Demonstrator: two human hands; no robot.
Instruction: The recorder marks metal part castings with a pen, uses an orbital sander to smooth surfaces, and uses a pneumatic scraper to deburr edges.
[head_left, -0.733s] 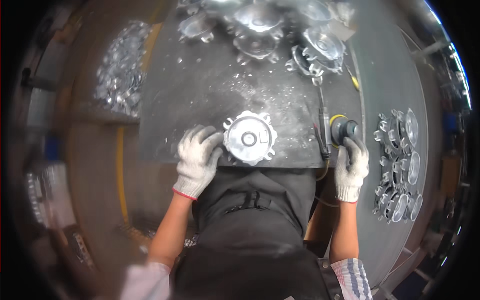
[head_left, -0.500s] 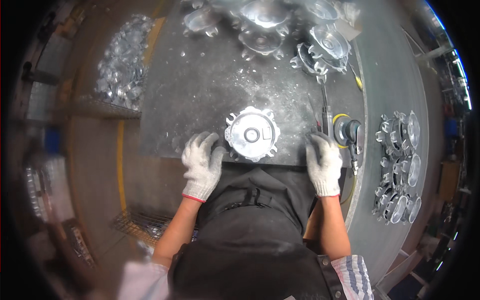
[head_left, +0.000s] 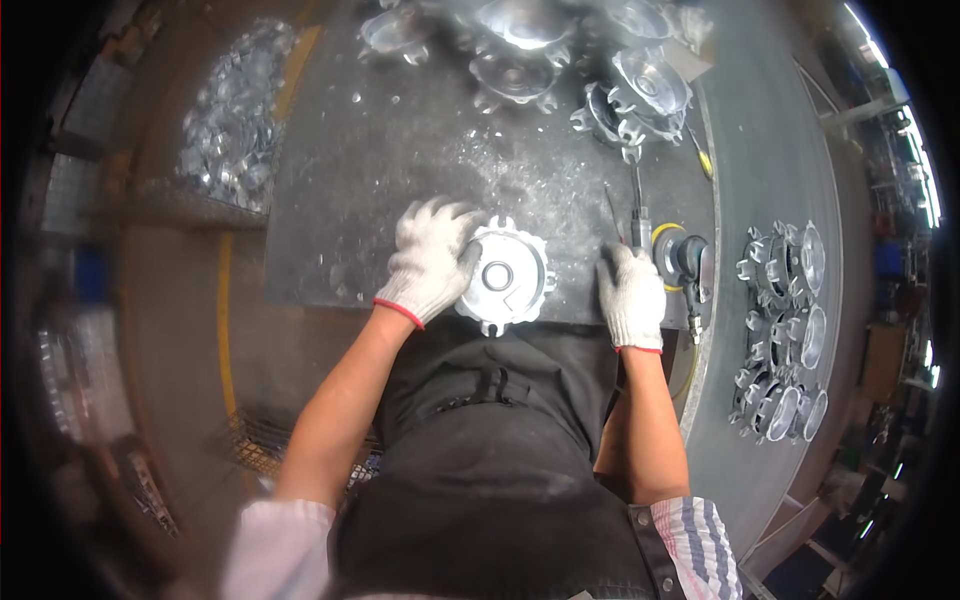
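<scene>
Left hand [head_left: 432, 260]: gloved, fingers spread wide, lying on the left side of the round metal casting [head_left: 505, 277] | casting: flat at the near edge of the dark worktop [head_left: 400, 150] | right hand [head_left: 630, 295]: gloved, fingers curled around a thin tool [head_left: 612, 215], just beside the sander [head_left: 685, 262]

One round metal casting [head_left: 503, 277] lies alone near the front edge of the dark bench mat [head_left: 380, 180], and two white-gloved hands are at work: the left hand [head_left: 432, 258] and the right hand [head_left: 632, 296]. About five like castings cluster at the far edge [head_left: 560, 50] (they overlap, so the count is rough). One air grinder [head_left: 682, 258] sits at the right, and roughly seven castings lie on the grey conveyor [head_left: 785, 330].
</scene>
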